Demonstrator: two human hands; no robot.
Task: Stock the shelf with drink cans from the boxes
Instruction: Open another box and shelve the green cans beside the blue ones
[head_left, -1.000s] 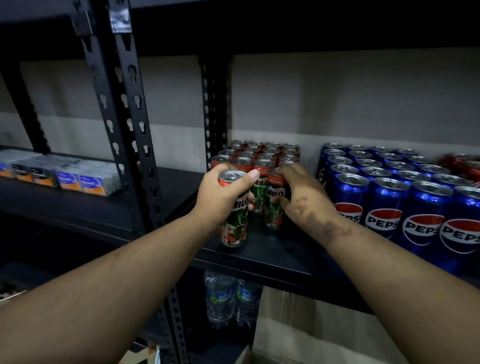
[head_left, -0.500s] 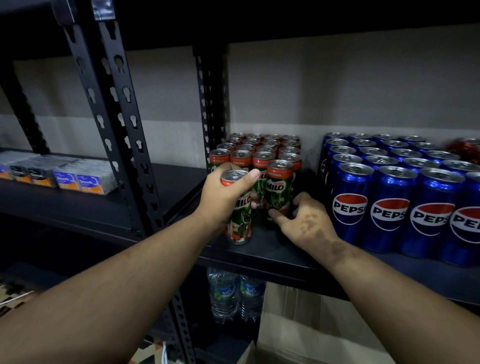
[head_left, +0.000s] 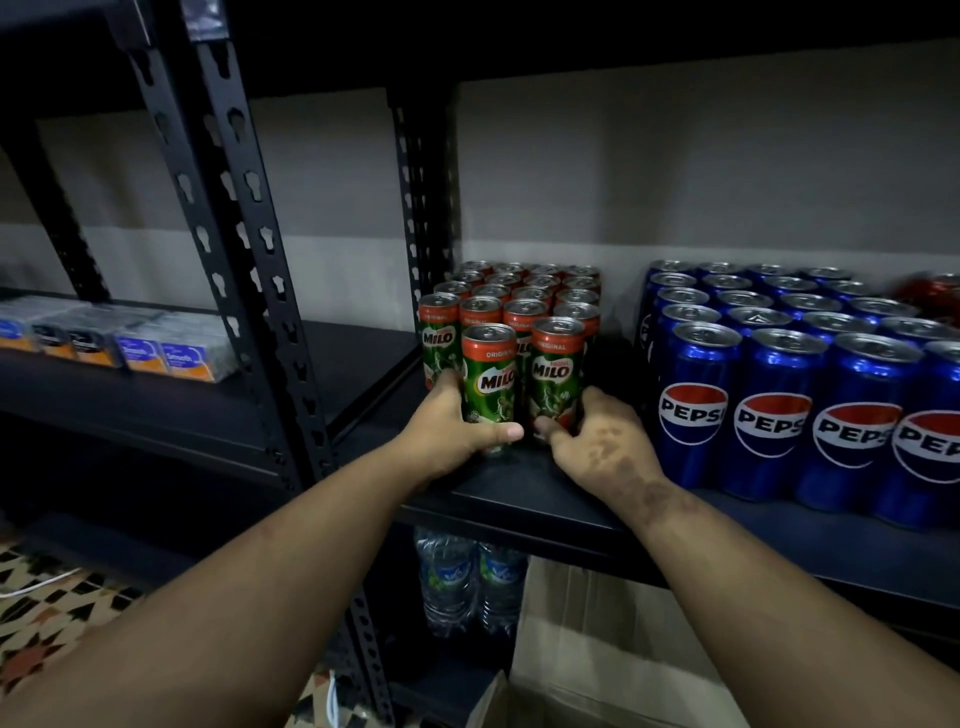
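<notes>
My left hand (head_left: 449, 426) was curled round the base of the near-left Milo can (head_left: 489, 387), thumb across its front. My right hand (head_left: 597, 436) gripped the base of the can beside it (head_left: 551, 379). Both cans stood upright on the shelf (head_left: 519, 483) at the near edge of the Milo block (head_left: 524, 291). Pepsi cans (head_left: 779, 374) stood in rows to the right, apart from it. A cardboard box (head_left: 597, 649) sat below.

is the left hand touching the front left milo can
Touching. The head view shows the left hand wrapped round the base of the front left Milo can, thumb across its front.
</notes>
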